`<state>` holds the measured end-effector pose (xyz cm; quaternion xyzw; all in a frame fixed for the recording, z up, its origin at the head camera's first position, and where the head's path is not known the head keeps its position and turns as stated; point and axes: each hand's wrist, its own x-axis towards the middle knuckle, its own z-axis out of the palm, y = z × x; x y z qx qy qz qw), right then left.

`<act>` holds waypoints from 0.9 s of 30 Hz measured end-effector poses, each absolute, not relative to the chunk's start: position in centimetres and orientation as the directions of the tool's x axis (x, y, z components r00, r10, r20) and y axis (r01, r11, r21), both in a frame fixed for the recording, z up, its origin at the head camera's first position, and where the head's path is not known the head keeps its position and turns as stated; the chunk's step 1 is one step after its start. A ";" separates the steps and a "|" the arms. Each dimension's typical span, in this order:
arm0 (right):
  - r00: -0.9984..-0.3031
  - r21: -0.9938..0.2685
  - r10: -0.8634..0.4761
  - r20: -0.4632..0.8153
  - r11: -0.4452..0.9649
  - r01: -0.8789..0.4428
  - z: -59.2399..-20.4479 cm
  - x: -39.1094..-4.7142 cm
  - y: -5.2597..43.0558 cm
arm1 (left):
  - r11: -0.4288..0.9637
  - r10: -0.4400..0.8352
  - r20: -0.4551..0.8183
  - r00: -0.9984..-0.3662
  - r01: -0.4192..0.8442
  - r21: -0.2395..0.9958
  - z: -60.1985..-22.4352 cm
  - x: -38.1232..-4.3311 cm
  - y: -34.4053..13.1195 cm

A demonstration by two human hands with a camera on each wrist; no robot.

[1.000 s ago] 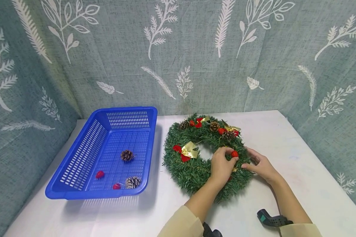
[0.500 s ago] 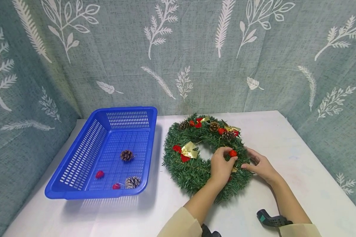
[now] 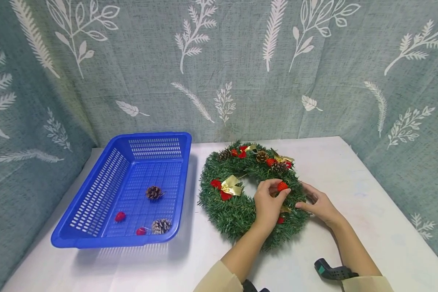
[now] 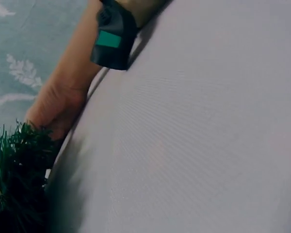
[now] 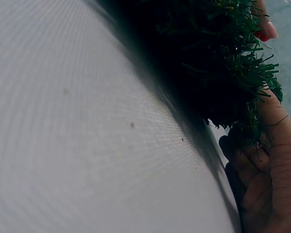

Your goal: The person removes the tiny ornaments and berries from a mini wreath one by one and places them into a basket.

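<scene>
My left hand [image 3: 268, 207] pinches a small red berry ornament [image 3: 282, 186] between thumb and fingers over the right side of a green Christmas wreath [image 3: 233, 215]. My right hand [image 3: 321, 207] grips the wreath's outer right edge. In the right wrist view its thumb [image 5: 274, 116] lies on the needles and its fingers curl underneath. Around the ring sit red-and-gold bows [image 3: 230, 185], pine cones [image 3: 261, 156] and other red berries [image 3: 270, 162]. The left wrist view shows the right forearm and wreath edge, not the left hand.
A blue plastic basket [image 3: 60, 237] stands on the white table [image 3: 350, 186] to the left. Inside lie two pine cones [image 3: 154, 192] and two red berries [image 3: 120, 216]. A patterned grey-green curtain [image 3: 241, 101] closes off the back and sides.
The left hand has shifted slightly left, and the pinched red berry ornament has moved up and left with it. The right hand keeps its hold on the wreath. The head view has turned slightly.
</scene>
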<state>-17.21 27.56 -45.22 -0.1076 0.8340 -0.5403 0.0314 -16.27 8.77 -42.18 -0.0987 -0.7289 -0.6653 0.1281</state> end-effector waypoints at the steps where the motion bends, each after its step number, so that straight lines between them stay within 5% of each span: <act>1: -0.975 -0.908 -0.214 0.064 0.393 -0.146 -45.3 -17.2 27.6 | 0.078 -0.030 0.321 -0.947 0.318 0.945 -42.2 -16.3 8.7; 27: -0.975 -0.915 -0.217 0.045 0.382 -0.127 -45.2 -17.2 27.7 | -0.008 0.079 0.300 -0.951 0.300 0.954 -39.7 -13.8 7.6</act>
